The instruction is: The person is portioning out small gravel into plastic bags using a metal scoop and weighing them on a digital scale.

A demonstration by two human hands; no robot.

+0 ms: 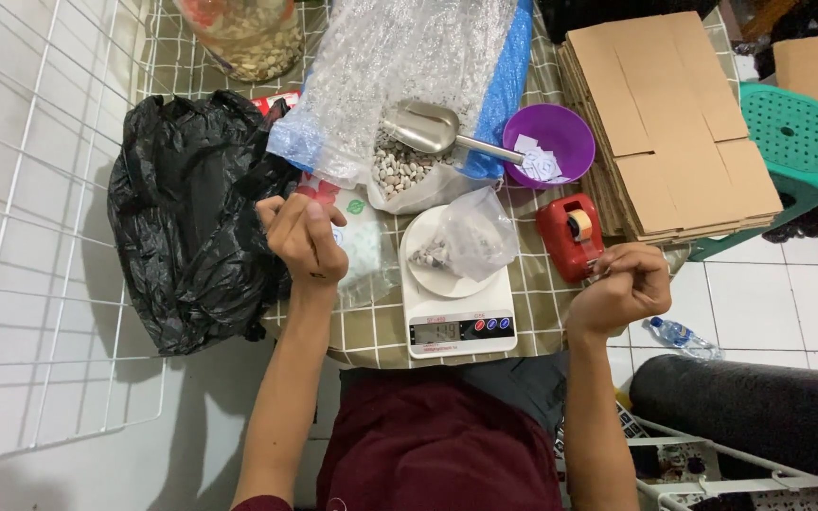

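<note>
Tape dispenser (pixel 571 236) is sitting just left of the right hand (pixel 625 287), which is pinching something tiny; left hand (pixel 303 237) is farther off.

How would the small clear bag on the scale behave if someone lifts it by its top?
The clear bag is thin crumpled plastic, so it would probably sag. The pebble-like pieces sit low inside, so its bottom would likely hang heavy and swing. It seems open, so tilting it might spill them onto the scale.

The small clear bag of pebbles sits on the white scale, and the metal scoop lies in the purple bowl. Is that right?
Not quite. The head view shows the metal scoop lying on the open bag of pebbles, with only its handle reaching toward the purple bowl. The small clear bag does sit on the white scale.
</note>
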